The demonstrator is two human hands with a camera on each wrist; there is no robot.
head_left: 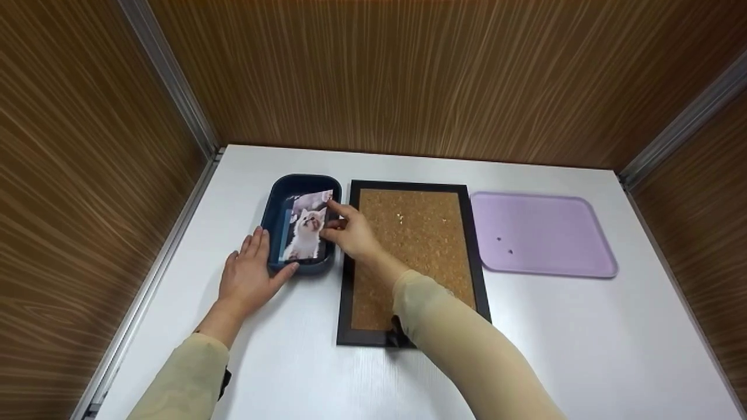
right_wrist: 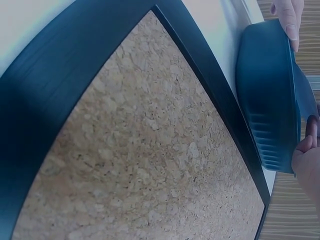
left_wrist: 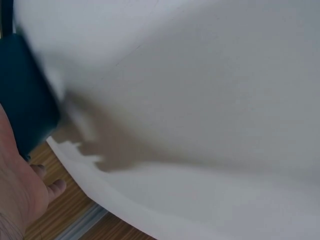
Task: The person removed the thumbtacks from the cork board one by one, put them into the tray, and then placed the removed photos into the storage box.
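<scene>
A dark blue bin [head_left: 274, 204] stands on the white table [head_left: 303, 361], left of a black-framed cork board [head_left: 411, 256]. In the bin leans a photo of a white kitten [head_left: 304, 232]. My right hand [head_left: 334, 221] reaches over the bin's right wall and pinches the photo's right edge between thumb and forefinger. My left hand [head_left: 257, 265] rests against the bin's near left corner, fingers straight along the side and thumb along the front wall. The left wrist view shows that palm [left_wrist: 20, 190] beside the bin [left_wrist: 25, 100]. The right wrist view shows the cork board [right_wrist: 135, 150] and bin [right_wrist: 270, 90].
A lilac tray [head_left: 540, 233] holding two small dark pins lies right of the cork board. A few small gold specks sit on the cork. Wood-grain walls enclose the table on the left, back and right.
</scene>
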